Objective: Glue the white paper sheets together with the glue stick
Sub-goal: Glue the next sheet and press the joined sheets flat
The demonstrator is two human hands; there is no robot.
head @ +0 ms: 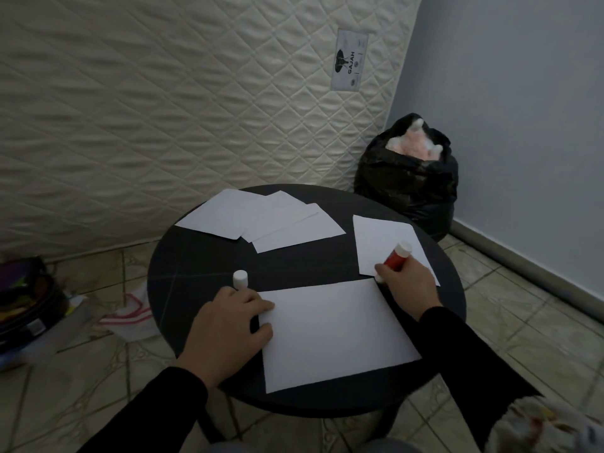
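Black sleeves reach in from the bottom edge toward a round black bench (196,256) standing on a tiled floor (510,325). Behind the bench a quilted cream mattress (163,109) leans upright, bearing a label that reads GAJAH; to its right a black plastic bag (408,188) with something pink and fluffy showing at its mouth sits in the corner against a pale blue wall (523,93). On the near part of the bench lies a large white paper sheet (333,331). Resting palm down, fingers loosely spread, the left hand (228,328) has its fingertips on that sheet's left edge, and a white cap (240,278) stands upright just beyond its knuckles. Closed in a fist, the right hand (405,282) grips a red glue stick (397,255), tilted up and away over a smaller sheet (379,243) at the right. Three more overlapping sheets (261,217) fan out at the bench's far side, well apart from both hands.
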